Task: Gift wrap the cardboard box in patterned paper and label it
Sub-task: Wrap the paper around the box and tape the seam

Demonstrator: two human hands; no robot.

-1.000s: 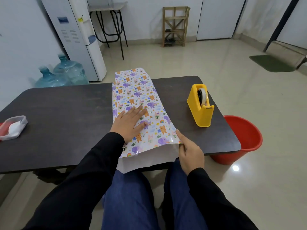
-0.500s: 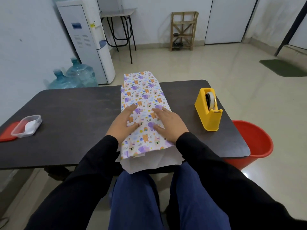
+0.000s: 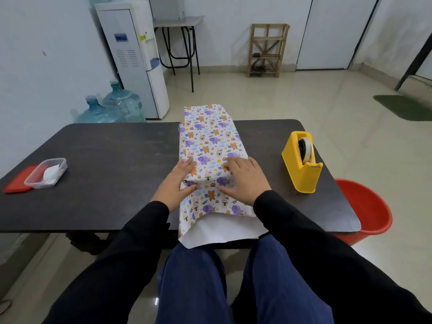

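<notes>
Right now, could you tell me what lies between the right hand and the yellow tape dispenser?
The head view shows only bare dark tabletop between the right hand and the yellow plastic tape dispenser.

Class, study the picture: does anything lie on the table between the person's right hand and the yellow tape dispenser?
Nothing visible does. The right hand rests flat on the paper, and only bare table lies between it and the tape dispenser to its right.
</notes>
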